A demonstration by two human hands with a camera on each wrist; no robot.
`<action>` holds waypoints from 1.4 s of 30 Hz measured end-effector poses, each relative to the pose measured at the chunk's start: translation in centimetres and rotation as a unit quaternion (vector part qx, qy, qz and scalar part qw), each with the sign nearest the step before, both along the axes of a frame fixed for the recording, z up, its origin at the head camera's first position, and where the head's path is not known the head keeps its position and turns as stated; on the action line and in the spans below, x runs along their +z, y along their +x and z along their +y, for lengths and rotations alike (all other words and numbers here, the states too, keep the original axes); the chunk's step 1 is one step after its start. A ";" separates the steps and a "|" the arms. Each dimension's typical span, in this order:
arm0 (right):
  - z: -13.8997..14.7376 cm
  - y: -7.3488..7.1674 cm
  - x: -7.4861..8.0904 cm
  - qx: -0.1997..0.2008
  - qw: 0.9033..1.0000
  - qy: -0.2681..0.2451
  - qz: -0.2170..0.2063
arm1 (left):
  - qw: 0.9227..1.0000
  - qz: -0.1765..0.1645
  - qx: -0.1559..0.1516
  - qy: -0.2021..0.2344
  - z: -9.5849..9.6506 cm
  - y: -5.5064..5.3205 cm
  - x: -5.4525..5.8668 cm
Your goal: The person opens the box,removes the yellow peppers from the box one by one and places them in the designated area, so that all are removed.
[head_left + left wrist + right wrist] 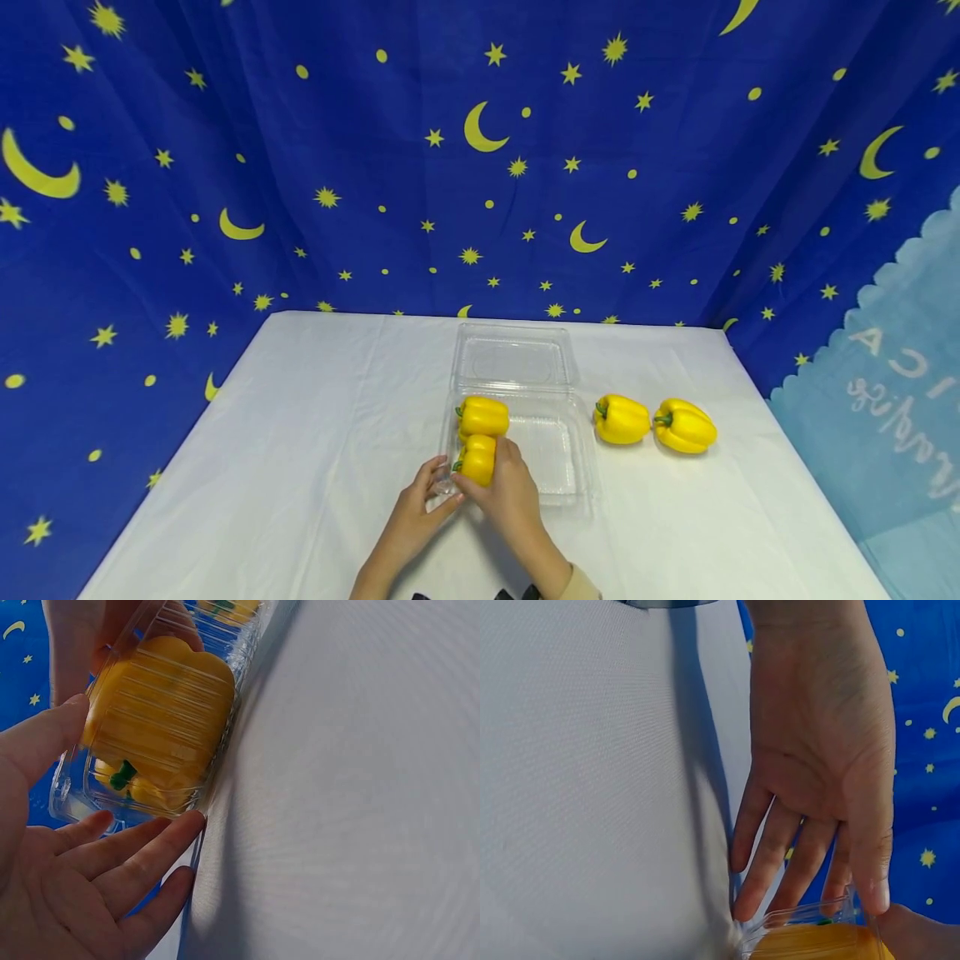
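A yellow bell pepper (477,461) lies in the front left of a clear plastic clamshell container (551,458), its green stem pointing left. My right hand (515,493) grips this pepper, thumb on its near side and fingers on the right. A second bell pepper (483,415) sits just behind it in the container. At the front left corner my left hand (414,512) touches the container with fairly straight fingers. In the left wrist view its thumb is by the rim and its fingertips (191,821) by the lower wall. The right wrist view shows my left palm and the right thumb (922,936).
The container's clear lid (514,357) lies folded back behind it. Two more yellow bell peppers, the nearer one (622,419) and the farther one (686,426), lie to its right on the white tablecloth (360,417). A blue star-patterned curtain (420,183) hangs behind.
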State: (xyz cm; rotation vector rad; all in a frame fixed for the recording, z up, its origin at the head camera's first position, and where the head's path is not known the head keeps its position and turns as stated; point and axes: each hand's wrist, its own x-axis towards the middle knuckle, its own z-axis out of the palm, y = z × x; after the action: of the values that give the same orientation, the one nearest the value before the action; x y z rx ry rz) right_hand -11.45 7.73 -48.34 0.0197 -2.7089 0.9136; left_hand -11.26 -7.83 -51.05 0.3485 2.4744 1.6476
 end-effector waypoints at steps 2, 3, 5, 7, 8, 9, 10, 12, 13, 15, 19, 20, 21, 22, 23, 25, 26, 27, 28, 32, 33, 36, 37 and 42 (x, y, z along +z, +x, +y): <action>-0.1 -0.1 0.0 -0.004 1.000 -0.003 -0.003 | 1.000 0.004 0.000 0.001 0.0 0.0 0.0; -0.1 -0.1 -0.1 -0.006 1.000 -0.007 -0.006 | 1.000 0.005 0.000 0.003 0.0 0.0 0.0; -0.1 -0.2 -0.1 -0.008 1.000 -0.015 -0.012 | 1.000 0.008 0.000 0.004 0.0 0.0 -0.1; -0.1 -0.3 -0.1 -0.010 0.999 -0.026 -0.016 | 1.000 0.009 0.001 0.007 0.0 0.0 -0.1; -0.1 -0.3 -0.1 -0.012 0.999 -0.030 -0.017 | 1.000 0.009 0.002 0.009 0.0 0.0 -0.1; -0.1 -0.3 -0.1 -0.015 0.999 -0.032 -0.017 | 1.000 0.009 0.002 0.011 0.1 0.0 -0.1; -0.2 -0.3 -0.1 -0.018 0.999 -0.032 -0.015 | 1.000 0.009 0.002 0.012 0.1 0.0 -0.1; -0.2 -0.3 -0.2 -0.026 0.999 -0.033 -0.009 | 1.000 0.008 0.001 0.014 0.1 -0.1 -0.2; -0.3 -0.4 -0.2 -0.030 0.999 -0.031 -0.005 | 1.000 0.008 0.001 0.014 0.1 -0.1 -0.2; -0.4 -0.3 -0.2 -0.037 0.999 -0.031 0.002 | 1.000 0.008 0.001 0.013 0.1 -0.1 -0.2; -0.4 -0.3 -0.2 -0.043 0.998 -0.043 0.013 | 1.000 0.012 0.002 0.012 0.1 -0.2 -0.2; -0.5 -0.3 -0.1 -0.044 0.998 -0.051 0.014 | 1.000 0.013 0.003 0.013 0.2 -0.1 -0.2; -0.5 -0.3 -0.1 -0.044 0.997 -0.060 0.017 | 1.000 0.014 0.003 0.014 0.2 -0.1 -0.2; -0.5 -0.3 0.0 -0.044 0.996 -0.071 0.020 | 1.000 0.015 0.003 0.014 0.2 -0.1 -0.2; -0.5 -0.4 0.0 -0.044 0.995 -0.083 0.023 | 1.000 0.015 0.003 0.015 0.2 -0.1 -0.2; -0.5 -0.4 0.2 -0.042 0.993 -0.101 0.033 | 1.000 0.016 0.002 0.015 0.1 -0.2 -0.2; -0.5 -0.3 0.3 -0.041 0.992 -0.111 0.038 | 1.000 0.017 0.002 0.015 0.1 -0.2 -0.2; -0.5 -0.3 0.4 -0.039 0.991 -0.120 0.044 | 1.000 0.017 0.001 0.014 0.1 -0.2 -0.2; -0.5 -0.2 0.5 -0.037 0.990 -0.127 0.050 | 1.000 0.017 0.000 0.013 0.1 -0.2 -0.3; -0.3 -0.1 1.0 -0.028 0.986 -0.151 0.067 | 1.000 0.017 -0.001 0.013 0.1 -0.2 -0.3; -0.2 0.0 1.1 -0.024 0.985 -0.157 0.071 | 1.000 0.017 -0.001 0.012 0.1 -0.2 -0.3; 0.1 0.0 1.5 -0.012 0.981 -0.176 0.079 | 1.000 0.021 0.000 0.010 0.0 -0.1 -0.3; 0.2 0.1 1.7 -0.007 0.980 -0.181 0.081 | 1.000 0.023 0.001 0.009 0.0 -0.1 -0.3; 0.8 0.0 2.2 0.014 0.978 -0.185 0.097 | 1.000 0.022 0.009 0.004 0.1 -0.1 -0.3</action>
State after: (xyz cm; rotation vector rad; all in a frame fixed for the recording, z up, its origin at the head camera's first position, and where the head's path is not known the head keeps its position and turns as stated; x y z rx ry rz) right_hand -11.49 8.55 -46.17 0.0664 -2.3307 1.3351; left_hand -11.32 -7.77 -51.34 0.3679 2.5098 1.6755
